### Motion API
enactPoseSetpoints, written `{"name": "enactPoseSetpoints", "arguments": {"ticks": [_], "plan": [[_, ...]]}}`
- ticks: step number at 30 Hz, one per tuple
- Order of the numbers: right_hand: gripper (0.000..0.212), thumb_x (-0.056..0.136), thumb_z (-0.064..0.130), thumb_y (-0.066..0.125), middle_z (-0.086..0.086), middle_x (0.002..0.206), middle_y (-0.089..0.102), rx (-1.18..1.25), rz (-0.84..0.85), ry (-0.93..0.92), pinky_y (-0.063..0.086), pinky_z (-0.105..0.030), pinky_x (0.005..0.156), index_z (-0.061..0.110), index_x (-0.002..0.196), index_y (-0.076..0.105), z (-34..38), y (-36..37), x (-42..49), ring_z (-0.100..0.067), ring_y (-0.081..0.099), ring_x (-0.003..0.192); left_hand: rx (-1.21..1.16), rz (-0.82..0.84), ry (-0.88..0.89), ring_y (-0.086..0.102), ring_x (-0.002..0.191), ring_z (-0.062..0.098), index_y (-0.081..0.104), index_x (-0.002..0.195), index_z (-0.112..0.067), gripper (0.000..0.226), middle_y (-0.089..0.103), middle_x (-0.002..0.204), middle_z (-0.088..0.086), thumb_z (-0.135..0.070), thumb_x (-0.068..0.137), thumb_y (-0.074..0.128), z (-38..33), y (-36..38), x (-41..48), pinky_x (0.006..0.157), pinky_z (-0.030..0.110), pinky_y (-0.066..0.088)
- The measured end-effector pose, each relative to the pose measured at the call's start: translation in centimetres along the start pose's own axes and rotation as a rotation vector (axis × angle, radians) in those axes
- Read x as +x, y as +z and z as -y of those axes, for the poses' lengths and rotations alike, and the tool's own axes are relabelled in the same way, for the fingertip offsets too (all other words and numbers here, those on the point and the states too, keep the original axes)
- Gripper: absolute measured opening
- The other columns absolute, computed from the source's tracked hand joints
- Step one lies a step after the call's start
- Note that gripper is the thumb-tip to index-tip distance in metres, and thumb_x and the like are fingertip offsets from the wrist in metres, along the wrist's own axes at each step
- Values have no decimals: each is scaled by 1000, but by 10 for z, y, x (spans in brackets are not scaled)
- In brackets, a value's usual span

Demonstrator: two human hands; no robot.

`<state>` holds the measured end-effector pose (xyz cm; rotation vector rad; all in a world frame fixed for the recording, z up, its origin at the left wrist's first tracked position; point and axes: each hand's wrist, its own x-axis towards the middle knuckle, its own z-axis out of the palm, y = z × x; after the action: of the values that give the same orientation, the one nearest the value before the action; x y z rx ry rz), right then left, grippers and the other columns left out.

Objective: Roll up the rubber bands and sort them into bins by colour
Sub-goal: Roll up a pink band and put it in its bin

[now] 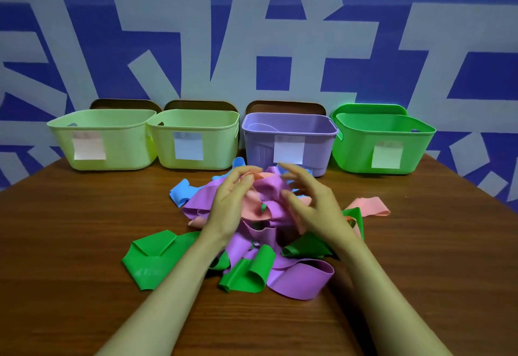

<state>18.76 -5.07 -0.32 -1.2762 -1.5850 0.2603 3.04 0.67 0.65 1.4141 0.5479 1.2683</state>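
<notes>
The left hand (229,201), at the centre of the frame, curls its fingers and pinches a salmon-pink flat rubber band (256,207) on top of a tangled pile of green, purple, blue and pink rubber bands (297,280). The right hand (311,204) hovers just right of it, not touching it, fingers spread and gripping nothing. The pile lies on a brown wooden table (84,243). Behind it stand a pale yellow-green plastic bin (126,142) at left, a second pale yellow-green bin (218,142), a lilac plastic bin (260,145) and a bright green plastic bin (356,148) at right.

A: The rubber bands (260,232)?
B: Unrolled; tangled in one loose heap — green, purple, blue, salmon.
A: Behind them?
B: A row, upright, labelled — left pale bin (117,142); second pale bin (215,145); purple bin (258,145); green bin (353,148).
</notes>
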Motion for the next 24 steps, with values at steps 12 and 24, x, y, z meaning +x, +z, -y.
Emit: {"name": "enactPoseSetpoints", "arguments": {"ticks": [12,24], "plan": [[23,94,13,53,9,103,61,93,-284,118,48,-32,76,36,93,56,-8,-5,3,-7,57,82,-177,-376,-300,55,63,18,53,81,-16,24,59,67,3,-11,101,40,3,-20,17,49,22,53],[19,93,7,58,0,72,38,565,-433,295,37,-12,41,17,81,46,3,-19,3,2,39,54,-4,-133,-259,37,37,7,59,79,-15,11,46,50,-5,-19,89,60,-7,-27,16,38,15,29]]}}
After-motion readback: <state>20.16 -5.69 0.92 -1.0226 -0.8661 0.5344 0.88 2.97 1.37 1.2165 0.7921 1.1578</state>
